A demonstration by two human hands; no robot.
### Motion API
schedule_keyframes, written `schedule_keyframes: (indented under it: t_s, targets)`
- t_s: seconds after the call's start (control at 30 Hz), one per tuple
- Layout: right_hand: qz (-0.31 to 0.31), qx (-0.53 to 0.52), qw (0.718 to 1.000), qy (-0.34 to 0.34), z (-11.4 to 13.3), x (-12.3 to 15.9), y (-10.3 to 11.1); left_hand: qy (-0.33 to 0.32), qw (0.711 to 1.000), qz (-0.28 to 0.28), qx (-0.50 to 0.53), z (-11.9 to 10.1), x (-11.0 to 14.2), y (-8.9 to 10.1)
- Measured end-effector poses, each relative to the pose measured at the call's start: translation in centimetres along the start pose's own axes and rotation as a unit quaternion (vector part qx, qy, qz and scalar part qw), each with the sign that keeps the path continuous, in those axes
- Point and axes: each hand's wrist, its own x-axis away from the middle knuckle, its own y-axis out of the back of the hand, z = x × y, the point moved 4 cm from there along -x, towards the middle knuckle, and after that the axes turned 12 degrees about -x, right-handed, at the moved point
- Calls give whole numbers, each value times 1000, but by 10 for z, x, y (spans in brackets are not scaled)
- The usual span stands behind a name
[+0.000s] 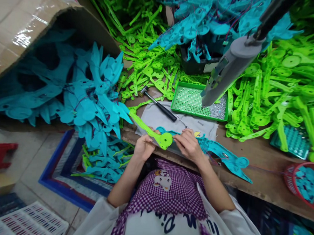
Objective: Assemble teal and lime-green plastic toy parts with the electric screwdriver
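My left hand (144,145) is closed around a bright green plastic limb (165,139) with a round disc at its end. Behind that disc shows one end of a long blue plastic body piece (227,154), which runs rightward behind my right hand (189,144) over the table edge. The fingers of my right hand are pinched together just right of the green disc; what lies between them is hidden. Just above them a thin metal rod (182,121) lies on the grey cloth (154,115). A hammer (160,105) with a black handle rests on that cloth.
A grey power screwdriver (232,68) hangs above a green tray (190,112) of small metal screws. Green limbs (263,102) are heaped at back and right. Blue pieces (90,93) spill from a cardboard box (27,23) at left. A red basket (287,180) stands far right.
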Motion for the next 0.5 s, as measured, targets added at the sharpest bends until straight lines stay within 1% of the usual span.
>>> schedule_keyframes:
  t_s: [0.07,0.13,0.23,0.3,0.4,0.5]
  targets:
    - [-17,25,999,27,2,0,-1,-18,1000,-9,-8,-2,1,-1]
    - [-38,28,998,43,5,-1,-1,-35,999,-13,-15,-5,3,-2]
    - [-53,31,997,36,8,-4,0,-51,998,-10,-26,-10,5,-4]
    - [-40,46,997,39,9,-5,-1,-50,998,-10,-32,-12,5,-5]
    - [-13,57,996,63,11,-4,-2,-43,999,-10,-32,-11,3,-4]
    - [-8,56,995,76,10,-4,-1,-35,999,-11,-31,-7,2,-2]
